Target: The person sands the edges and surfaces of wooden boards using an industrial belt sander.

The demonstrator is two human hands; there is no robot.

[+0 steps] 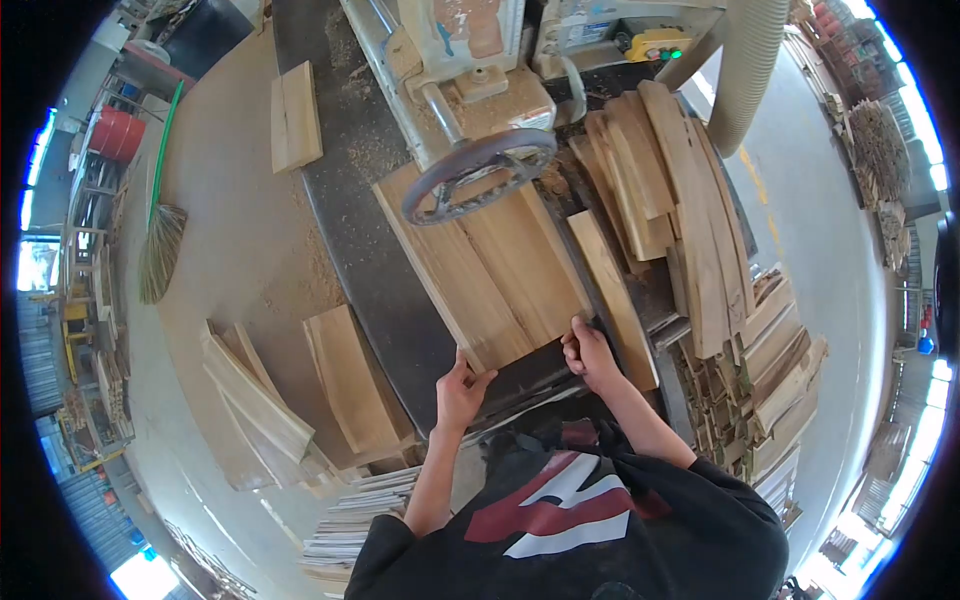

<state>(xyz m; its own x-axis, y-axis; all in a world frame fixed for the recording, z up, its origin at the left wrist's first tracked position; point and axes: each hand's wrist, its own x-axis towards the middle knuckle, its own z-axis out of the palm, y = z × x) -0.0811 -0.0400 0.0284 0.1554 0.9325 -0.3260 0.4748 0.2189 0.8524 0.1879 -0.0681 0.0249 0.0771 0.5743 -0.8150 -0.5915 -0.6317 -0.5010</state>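
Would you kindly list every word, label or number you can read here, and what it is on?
Nothing here is legible.
Machine label: orange and blue print, too blurred to read.
Shirt graphic: red and white shapes, no readable letters.
Board gripped by left hand and right hand: unmarked.

There is just one camera. It sits on the person's head and looks almost straight down. The picture is round and very wide. The person's dark shirt [590, 520] fills 6 o'clock. The left hand [458, 392] and right hand [590, 352] are close, holding a board [490, 270] in the middle. The worktop [370, 240] runs toward 12 o'clock.
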